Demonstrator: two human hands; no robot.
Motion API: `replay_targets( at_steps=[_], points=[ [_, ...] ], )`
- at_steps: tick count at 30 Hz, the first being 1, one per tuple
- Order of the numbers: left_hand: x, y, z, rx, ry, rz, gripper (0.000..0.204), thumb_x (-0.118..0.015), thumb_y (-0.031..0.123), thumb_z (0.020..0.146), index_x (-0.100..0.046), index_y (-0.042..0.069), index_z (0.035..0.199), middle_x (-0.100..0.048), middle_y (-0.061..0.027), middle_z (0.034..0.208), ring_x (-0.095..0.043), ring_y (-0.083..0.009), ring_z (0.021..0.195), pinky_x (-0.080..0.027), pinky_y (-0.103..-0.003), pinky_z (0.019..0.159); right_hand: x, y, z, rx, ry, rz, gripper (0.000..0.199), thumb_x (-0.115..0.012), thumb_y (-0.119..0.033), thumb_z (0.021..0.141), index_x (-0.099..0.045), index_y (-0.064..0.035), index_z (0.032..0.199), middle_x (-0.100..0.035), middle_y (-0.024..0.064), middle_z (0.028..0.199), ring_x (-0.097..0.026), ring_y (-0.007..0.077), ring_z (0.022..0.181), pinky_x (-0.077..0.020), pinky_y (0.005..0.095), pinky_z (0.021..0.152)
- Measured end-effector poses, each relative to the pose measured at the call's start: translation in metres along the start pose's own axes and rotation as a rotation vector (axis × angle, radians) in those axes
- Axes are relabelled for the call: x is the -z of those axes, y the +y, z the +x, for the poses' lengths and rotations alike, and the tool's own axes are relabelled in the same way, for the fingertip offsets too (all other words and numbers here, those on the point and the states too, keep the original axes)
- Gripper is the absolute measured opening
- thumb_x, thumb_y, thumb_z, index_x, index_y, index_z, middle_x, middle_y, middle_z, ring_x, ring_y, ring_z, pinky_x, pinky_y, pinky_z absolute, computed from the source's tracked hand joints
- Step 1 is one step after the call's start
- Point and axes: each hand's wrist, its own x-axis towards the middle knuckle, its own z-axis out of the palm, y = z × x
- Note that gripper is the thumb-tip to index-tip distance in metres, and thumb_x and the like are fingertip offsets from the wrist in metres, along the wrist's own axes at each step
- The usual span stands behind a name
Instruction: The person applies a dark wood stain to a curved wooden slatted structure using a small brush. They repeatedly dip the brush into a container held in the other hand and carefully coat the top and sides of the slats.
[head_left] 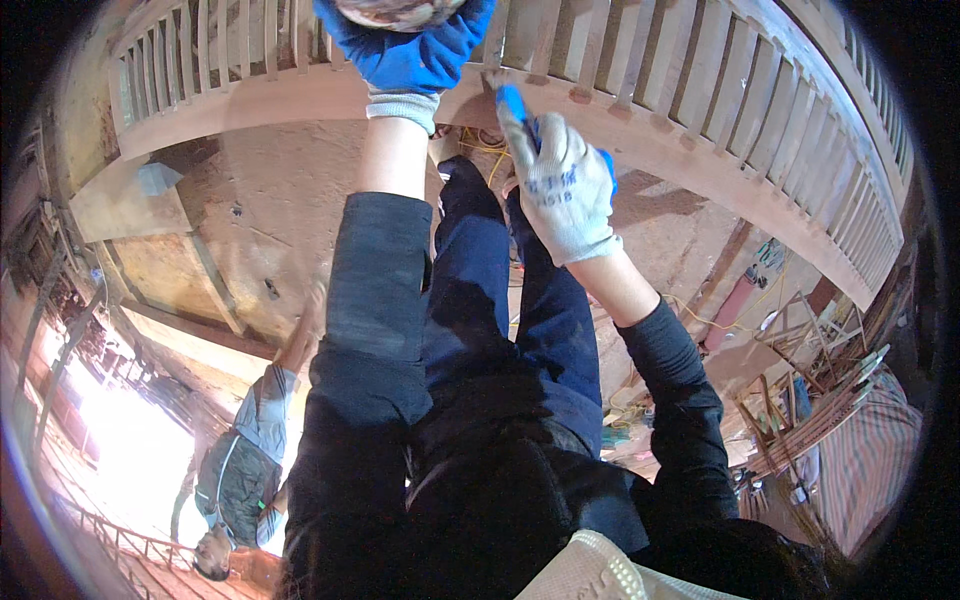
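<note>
Start with frame: spans the top, bowed by the lens, with near rail running left to right. Carries slats crosswise to that rail, pointing away from body; shows darker patches at several slat joints. Lies straight ahead of right fingertips, just past them.

At rail's near edge, around mid-length, see what looks like a brush, small and blurred. Seems to meet the wood; cannot confirm contact. Slants up-left from right hand, nearer to that spot than the other. Curled fingers there, bunched together around the brush, with thumb side stretched toward the rail; can't see the handle clearly.

Over the frame, left of the brush, find left hand: clamped from below around bowl, cut by top edge, with brownish contents partly showing.

Farther out: board beyond frame's left end, co-worker at lower left with arm reaching inward, striped cloth beyond frame's right end.
</note>
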Motion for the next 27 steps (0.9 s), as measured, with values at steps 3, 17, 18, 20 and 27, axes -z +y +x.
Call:
replay_targets(
  at_steps=[3, 17, 18, 20, 27],
  points=[
    [0.001, 0.001, -0.004, -0.039, -0.044, -0.041, 0.092, -0.07, 0.058, 0.069, -0.041, 0.006, 0.139, -0.042, -0.0238, 0.141, -0.04, -0.0452, 0.128, -0.031, -0.06, 0.109, 0.003, -0.002, -0.009, 0.024, -0.012, 0.118, 0.05, -0.06, -0.013, 0.08, -0.054, -0.0137, 0.131, -0.051, 0.0064, 0.083, -0.058, 0.0204, 0.071, -0.0498, 0.0338, 0.055],
    [0.02, 0.027, -0.003, 0.164, -0.118, -0.099, 0.094, -0.074, 0.056, 0.065, -0.04, 0.013, 0.141, -0.036, -0.0171, 0.147, -0.03, -0.0434, 0.135, -0.021, -0.064, 0.113, 0.024, -0.017, 0.012, -0.226, -0.03, 0.162, 0.058, -0.057, -0.011, 0.081, -0.047, -0.0183, 0.138, -0.052, 0.007, 0.086, -0.06, 0.0234, 0.071, -0.0493, 0.0381, 0.057],
    [0.018, 0.029, -0.003, 0.213, -0.121, -0.1, 0.094, -0.074, 0.056, 0.065, -0.04, 0.013, 0.142, -0.036, -0.0166, 0.148, -0.03, -0.0433, 0.136, -0.02, -0.064, 0.113, 0.023, -0.018, 0.008, -0.222, -0.056, 0.134, 0.058, -0.057, -0.011, 0.082, -0.047, -0.0179, 0.138, -0.052, 0.0075, 0.087, -0.06, 0.0241, 0.072, -0.0494, 0.0381, 0.058],
    [0.015, 0.034, -0.008, 0.291, -0.096, -0.115, 0.095, -0.075, 0.055, 0.064, -0.04, 0.014, 0.142, -0.035, -0.0157, 0.149, -0.028, -0.043, 0.137, -0.019, -0.065, 0.113, 0.021, -0.024, -0.004, -0.213, -0.112, 0.081, 0.057, -0.055, -0.01, 0.082, -0.047, -0.0171, 0.138, -0.054, 0.0085, 0.089, -0.061, 0.0253, 0.073, -0.0495, 0.0381, 0.059],
    [-0.006, 0.108, -0.013, 0.226, -0.092, -0.006, 0.103, -0.076, 0.058, 0.064, -0.033, 0.012, 0.145, -0.029, -0.0219, 0.15, -0.025, -0.0476, 0.136, -0.015, -0.067, 0.113, 0.02, -0.034, 0.013, -0.366, 0.011, 0.15, 0.056, -0.057, -0.007, 0.081, -0.051, -0.0198, 0.135, -0.055, 0.0098, 0.088, -0.062, 0.0273, 0.073, -0.0509, 0.0384, 0.061]
  ],
)
